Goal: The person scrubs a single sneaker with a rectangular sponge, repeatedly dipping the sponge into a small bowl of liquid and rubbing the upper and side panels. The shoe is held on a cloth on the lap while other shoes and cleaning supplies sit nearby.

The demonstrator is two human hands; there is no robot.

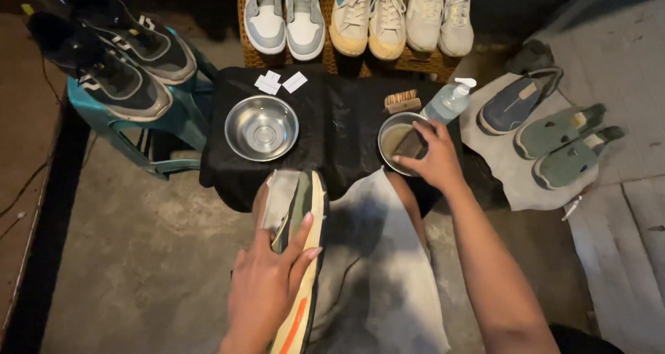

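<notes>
My left hand (267, 278) grips a grey-green sneaker (296, 208) with a cream sole and an orange stripe, held on its side over my lap. My right hand (433, 161) holds a dark brush (410, 145) dipped in a small steel bowl (389, 129) of murky liquid, on the right of a black-covered table (339, 125). A grey cloth (388, 271) lies across my knees.
An empty steel bowl (262, 127), white cards (280, 82), a wooden brush (402, 101) and a pump bottle (449, 101) sit on the table. Three pairs of pale sneakers (360, 14) line the back. Black sneakers (114, 56) rest on a teal stool; green shoes (564, 143) lie right.
</notes>
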